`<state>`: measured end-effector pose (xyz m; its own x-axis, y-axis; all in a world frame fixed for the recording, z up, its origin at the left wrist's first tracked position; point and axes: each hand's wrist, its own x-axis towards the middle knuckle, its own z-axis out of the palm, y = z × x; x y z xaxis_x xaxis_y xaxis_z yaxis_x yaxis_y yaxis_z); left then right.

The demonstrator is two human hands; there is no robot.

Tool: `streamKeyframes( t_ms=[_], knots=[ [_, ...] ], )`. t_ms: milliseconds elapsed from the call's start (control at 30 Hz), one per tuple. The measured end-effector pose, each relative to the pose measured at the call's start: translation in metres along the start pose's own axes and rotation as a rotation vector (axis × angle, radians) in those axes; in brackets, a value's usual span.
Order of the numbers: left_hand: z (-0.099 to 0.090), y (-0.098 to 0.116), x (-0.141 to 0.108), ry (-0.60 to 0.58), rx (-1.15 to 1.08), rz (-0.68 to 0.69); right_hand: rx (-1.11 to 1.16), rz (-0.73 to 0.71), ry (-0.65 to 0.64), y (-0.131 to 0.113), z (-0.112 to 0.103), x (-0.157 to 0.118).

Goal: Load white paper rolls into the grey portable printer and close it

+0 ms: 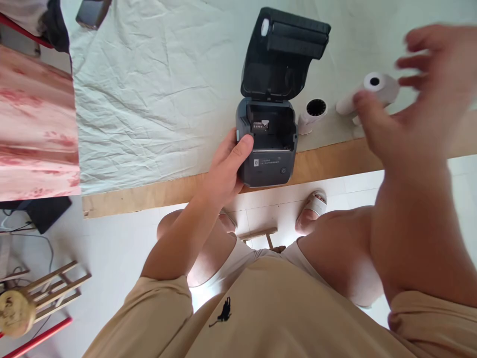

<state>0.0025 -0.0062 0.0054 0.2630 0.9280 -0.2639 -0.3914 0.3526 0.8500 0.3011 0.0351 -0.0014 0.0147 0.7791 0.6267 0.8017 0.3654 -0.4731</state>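
Left hand [227,166], center of the frame, partly closed round the left side of a dark label printer [266,171], thumb on its front edge; the printer's lid [278,59] stands open toward the upper center, its compartment exposed. Just right of the printer, a small roll [312,117] stands on the pale cloth [149,99]. Right hand [421,99], upper right, blurred, fingers spread and loosely curved beside white paper rolls [378,85]; whether it touches them cannot be told

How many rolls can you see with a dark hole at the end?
2. One roll is just right of the open printer; another roll is by the thumb of the blurred right hand. More may be hidden around that hand.
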Motion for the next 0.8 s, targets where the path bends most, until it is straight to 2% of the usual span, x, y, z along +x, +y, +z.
streamKeyframes(
  t_ms=[100,167,333,467,533,567,700,733,800],
  knots=[
    [-0.001,-0.001,0.0,0.021,0.037,0.033,-0.034,0.206,-0.076,0.018,0.014,0.0],
    [-0.002,-0.001,0.001,0.023,0.062,0.042,-0.025,0.267,-0.112,0.021,0.02,-0.001],
    [-0.005,-0.003,0.002,0.014,0.079,0.051,0.042,0.288,-0.149,0.013,0.017,0.0],
    [-0.005,-0.005,0.002,0.014,0.054,0.057,0.029,0.296,-0.251,0.005,0.013,0.003],
    [-0.005,-0.004,0.002,0.014,0.047,0.053,0.011,0.286,-0.254,0.0,0.013,0.005],
    [-0.005,-0.004,0.002,0.012,0.045,0.05,0.024,0.269,-0.212,-0.004,0.013,0.006],
    [-0.004,-0.002,0.003,-0.007,0.039,0.035,0.303,0.059,0.094,-0.037,0.01,0.01],
    [-0.004,-0.002,0.003,-0.014,0.035,0.031,0.365,-0.001,0.104,-0.049,0.009,0.01],
    [-0.002,-0.003,0.002,-0.023,0.009,0.031,0.392,-0.061,-0.028,-0.075,0.006,0.009]
  ],
)
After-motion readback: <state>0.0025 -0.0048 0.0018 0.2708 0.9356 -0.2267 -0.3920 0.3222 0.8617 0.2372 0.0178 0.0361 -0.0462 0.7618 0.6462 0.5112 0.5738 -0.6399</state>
